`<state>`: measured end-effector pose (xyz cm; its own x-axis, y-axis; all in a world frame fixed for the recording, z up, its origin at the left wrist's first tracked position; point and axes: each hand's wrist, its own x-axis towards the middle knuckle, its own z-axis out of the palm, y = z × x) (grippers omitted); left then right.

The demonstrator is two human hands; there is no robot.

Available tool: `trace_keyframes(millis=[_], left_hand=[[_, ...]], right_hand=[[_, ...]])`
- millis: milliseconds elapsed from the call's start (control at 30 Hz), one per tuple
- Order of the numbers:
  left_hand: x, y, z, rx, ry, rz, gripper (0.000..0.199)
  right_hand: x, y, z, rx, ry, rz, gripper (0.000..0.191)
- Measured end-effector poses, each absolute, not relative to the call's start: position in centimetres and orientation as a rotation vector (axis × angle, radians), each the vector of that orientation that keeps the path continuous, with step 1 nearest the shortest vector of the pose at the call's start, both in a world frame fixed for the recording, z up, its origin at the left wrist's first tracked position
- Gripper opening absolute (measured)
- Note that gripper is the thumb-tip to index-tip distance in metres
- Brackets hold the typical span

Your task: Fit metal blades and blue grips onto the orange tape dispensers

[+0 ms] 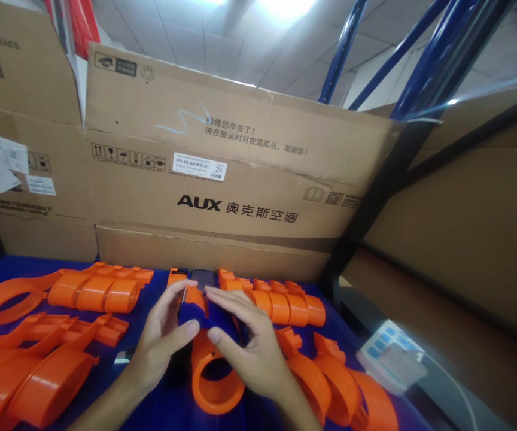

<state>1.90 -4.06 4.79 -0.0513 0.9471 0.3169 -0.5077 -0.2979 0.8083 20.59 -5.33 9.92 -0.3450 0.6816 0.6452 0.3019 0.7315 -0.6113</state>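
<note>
An orange plastic holder with a round ring (218, 400) at its near end lies between my two hands over the blue tabletop. My left hand (155, 341) curves around its left side, fingertips at the orange upper end and thumb pointing inward. From the right, my right hand (254, 344) closes in on the same holder, its long fingers reaching over the top and its thumb near the ring. A dark blue piece (195, 312) shows between the hands; its shape is partly covered. Just behind the fingertips is a dark device with a screen (203, 277).
Orange holders lie in rows at left (54, 383), back left (106, 293), back right (292, 308) and front right (339, 389). A white-and-blue box (393, 353) with a cable stands at right. A printed cardboard sheet (240, 179) walls off the back; a dark rack post (361, 209) rises right.
</note>
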Motion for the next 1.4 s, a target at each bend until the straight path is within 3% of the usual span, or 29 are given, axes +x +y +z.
trace_keyframes(millis=[167, 400, 800, 1067, 1400], left_hand=[[2.2, -5.5, 5.9, 1.074, 0.612, 1.684, 0.055], [1.8, -8.4, 6.7, 1.108, 0.623, 1.783, 0.079], [1.7, -8.6, 6.8, 1.212, 0.578, 1.762, 0.074], [2.6, -7.4, 7.2, 1.24, 0.62, 1.808, 0.047], [2.8, -7.2, 6.9, 1.184, 0.763, 1.762, 0.044]], right_hand=[[20.4, -5.9, 10.0, -0.74, -1.901, 0.499, 0.049], [20.2, -6.5, 9.1, -0.721, -1.81, 0.482, 0.078], [20.7, -6.4, 9.3, -0.69, -1.879, 0.15, 0.083], [21.3, -5.6, 8.1, -0.689, -1.891, -0.391, 0.082], [21.2, -5.2, 8.1, -0.711, -1.937, -0.517, 0.09]])
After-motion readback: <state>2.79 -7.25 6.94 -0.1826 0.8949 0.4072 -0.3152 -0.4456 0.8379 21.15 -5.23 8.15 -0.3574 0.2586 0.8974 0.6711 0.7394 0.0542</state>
